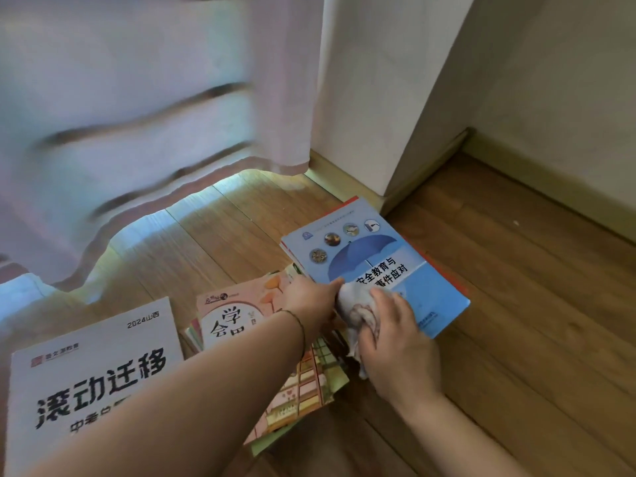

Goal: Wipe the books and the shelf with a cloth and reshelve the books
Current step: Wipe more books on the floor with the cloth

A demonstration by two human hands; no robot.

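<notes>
Wiping the blue book (385, 270) at centre right on the wooden floor (516, 304), your right hand (395, 342) grips the cloth (358, 311), fingers curled round it. Your left hand (309, 297) seemingly steadies the cover, its fingers hidden. Sweep edge to edge; other books (93, 373) wait lower left.

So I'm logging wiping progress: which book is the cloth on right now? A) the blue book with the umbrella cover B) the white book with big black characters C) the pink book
A: the right hand presses the crumpled cloth onto the blue book, with the left hand at its edge.
</notes>
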